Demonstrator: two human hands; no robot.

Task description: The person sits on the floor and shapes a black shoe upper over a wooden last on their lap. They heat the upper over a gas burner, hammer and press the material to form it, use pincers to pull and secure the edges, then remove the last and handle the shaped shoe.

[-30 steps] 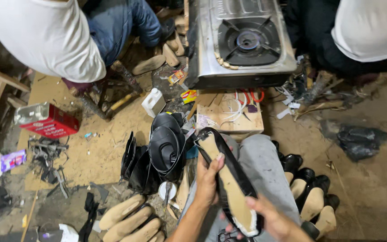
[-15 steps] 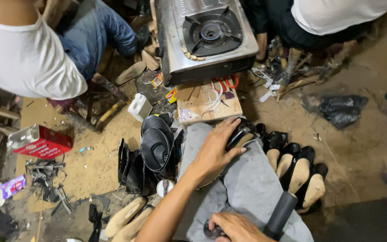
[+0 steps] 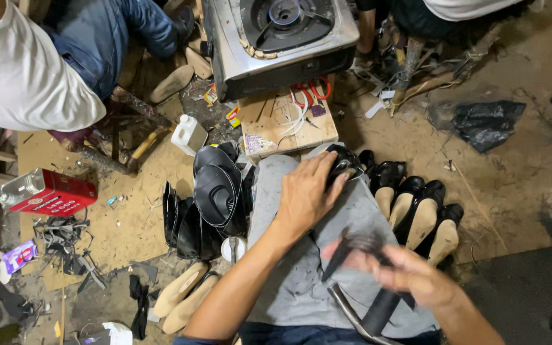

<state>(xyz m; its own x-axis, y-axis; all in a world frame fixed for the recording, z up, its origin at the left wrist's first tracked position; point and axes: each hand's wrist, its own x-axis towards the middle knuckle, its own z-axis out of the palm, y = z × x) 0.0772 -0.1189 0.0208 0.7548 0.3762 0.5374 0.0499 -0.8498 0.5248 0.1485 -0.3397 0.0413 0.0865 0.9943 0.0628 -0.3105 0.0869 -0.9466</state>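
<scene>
Pressing down on a black shoe upper (image 3: 343, 163) at the knee: left hand (image 3: 305, 195), palm flat, fingers spread over it. Gripping a dark-handled tool (image 3: 352, 246), blurred in motion, just right of and below the left hand: right hand (image 3: 410, 275), fingers closed round the handle. Beneath both hands, grey trousers (image 3: 289, 281) over the lap, with a black strap (image 3: 381, 310) and a curved metal bar (image 3: 349, 310) lying across the near end.

Just right of the left hand, touching the knee's edge: a row of black heeled shoes with tan insoles (image 3: 416, 211) on the floor. Left of the left hand: a stack of black shoe uppers (image 3: 215, 188), and below them two pale shoe lasts (image 3: 183, 294) side by side. Beyond the fingertips: a cardboard box (image 3: 285, 124) with red scissors (image 3: 311, 92) on top, partly hidden under a steel gas stove (image 3: 282, 35). Beside the box, a small white bottle (image 3: 188, 134). Far left: a red tin (image 3: 49, 191) on brown cardboard and a heap of dark scraps (image 3: 65, 236). Top left, another person in a white shirt (image 3: 20, 70) and blue jeans; far right, a crumpled black bag (image 3: 487, 121).
</scene>
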